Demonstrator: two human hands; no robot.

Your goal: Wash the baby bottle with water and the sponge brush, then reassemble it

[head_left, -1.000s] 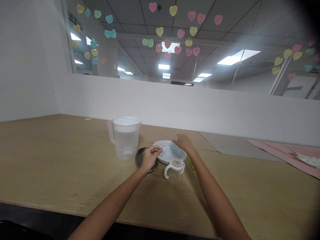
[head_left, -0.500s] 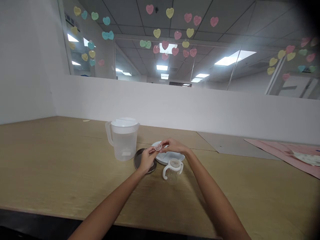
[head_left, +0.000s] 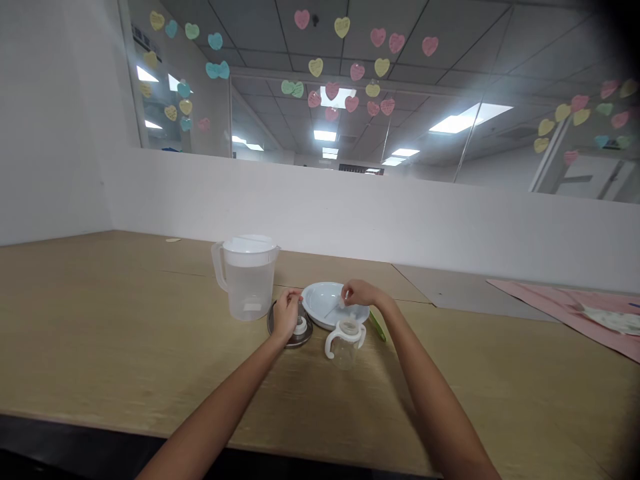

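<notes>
Right hand (head_left: 358,293): pinched a pale piece (head_left: 342,303) above the bowl (head_left: 313,304), centre frame.
Left hand (head_left: 286,315): was over the tray (head_left: 303,339), grip unclear.

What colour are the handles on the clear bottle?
The handles are white, seen best in the head view.

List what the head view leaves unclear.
In head view:
Round dark metal tray: part hidden by the left hand.
Small translucent piece at the right hand: too small to identify.
Flat pink cloth: cut off by the right edge.
Yellow heart-shaped paper note: writing too small.
</notes>
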